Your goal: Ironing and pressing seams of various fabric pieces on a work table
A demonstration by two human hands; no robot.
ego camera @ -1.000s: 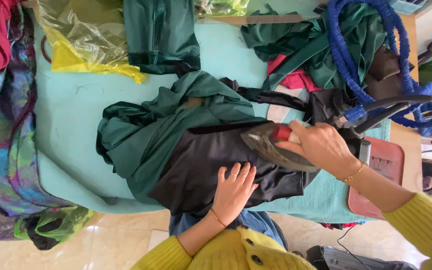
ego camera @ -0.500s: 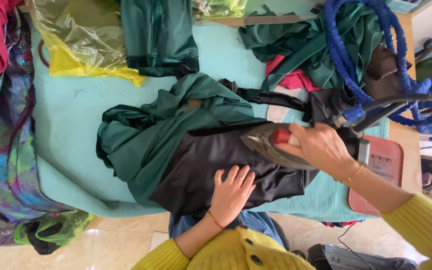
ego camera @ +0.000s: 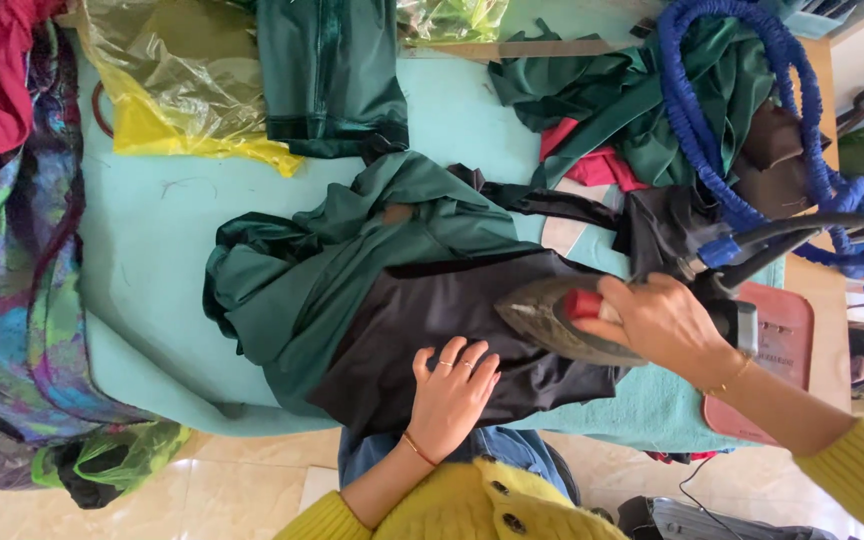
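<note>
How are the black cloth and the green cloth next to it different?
The black cloth lies spread fairly flat, while the green cloth is bunched up in folds. The black cloth has the left hand pressing on it and the iron, held by the right hand, resting on it; the green cloth has neither. Both lie on the turquoise table.

Black cloth (ego camera: 432,320), dark-green garment (ego camera: 302,270), turquoise board (ego camera: 152,230)

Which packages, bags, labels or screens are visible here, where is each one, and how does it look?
Yellow plastic bag: top left on the turquoise ironing table, crumpled, translucent.
Clear greenish plastic bag: top centre edge, crinkled, only partly in view.
Green plastic bag: lower left, beside the table, crumpled, with something dark inside.
Pink mat: right end, beside the right hand, rounded rectangle with faint raised markings.
No screens show.
</note>
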